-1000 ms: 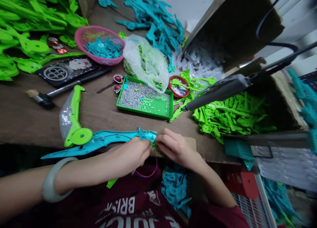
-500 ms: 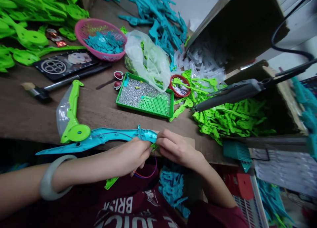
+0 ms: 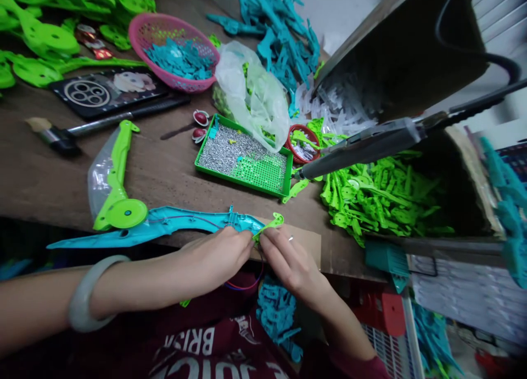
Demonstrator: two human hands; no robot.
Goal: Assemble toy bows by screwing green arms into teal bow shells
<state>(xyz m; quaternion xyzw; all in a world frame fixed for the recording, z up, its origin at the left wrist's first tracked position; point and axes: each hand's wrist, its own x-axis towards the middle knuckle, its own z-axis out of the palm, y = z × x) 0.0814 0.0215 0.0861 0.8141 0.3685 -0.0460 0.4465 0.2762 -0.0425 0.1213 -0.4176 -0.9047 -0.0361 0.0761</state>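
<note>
A light-green plastic arm piece (image 3: 275,222) slants up between my two hands, its rounded end showing above the fingers. My left hand (image 3: 226,252), with a pale bangle on the wrist, is closed around its lower part. My right hand (image 3: 290,261) has its fingers bent and pressed against the same piece. Behind the hands lies a long blue plastic shell (image 3: 193,218) with a thin wire along its inside. At its left end is a green limb with a round disc (image 3: 128,213) and a clear panel. Red and blue wires (image 3: 247,286) loop below my hands.
A green tray (image 3: 242,184) of small metal screws stands beyond the shell. An electric screwdriver (image 3: 358,151) hangs at the right. Around them are a pink basket (image 3: 135,33), a plastic bag (image 3: 263,93), a brush (image 3: 55,134) and a box of green parts (image 3: 379,198).
The green piece's rounded end has come up into sight between my hands. My right hand has turned and dropped slightly. The view has shifted a little, and the screwdriver hangs further left.
</note>
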